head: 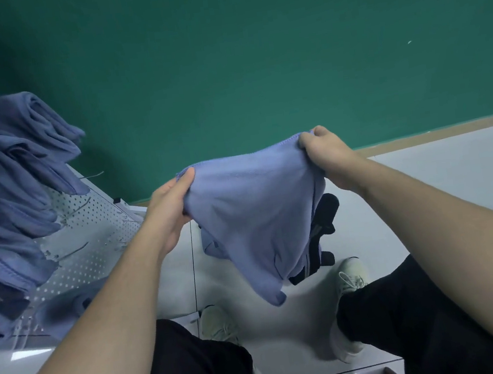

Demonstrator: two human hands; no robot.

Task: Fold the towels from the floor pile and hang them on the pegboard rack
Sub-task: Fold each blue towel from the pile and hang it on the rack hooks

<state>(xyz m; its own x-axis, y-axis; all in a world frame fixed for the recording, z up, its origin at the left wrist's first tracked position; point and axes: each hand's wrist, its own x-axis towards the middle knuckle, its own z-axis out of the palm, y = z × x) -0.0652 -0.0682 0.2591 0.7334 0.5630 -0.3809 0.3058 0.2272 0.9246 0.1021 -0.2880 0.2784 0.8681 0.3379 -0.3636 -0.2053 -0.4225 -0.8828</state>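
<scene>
A blue towel [251,211] hangs in the air in front of me, stretched between both hands. My left hand [170,209] grips its left top corner, and my right hand [326,157] pinches the right top corner. The towel's lower end droops to a point above the floor. Behind and beneath it lies the floor pile [321,239], a heap of blue and dark cloth, mostly hidden. At the left stands the white pegboard rack [93,225], with several folded blue towels [16,160] hanging on its hooks.
A green wall [253,60] rises straight ahead, with a brown skirting strip at its foot. The floor is pale grey tile [441,173]. My two legs in black trousers and pale shoes [350,280] stand below the towel. Bare metal hooks [75,250] stick out of the pegboard.
</scene>
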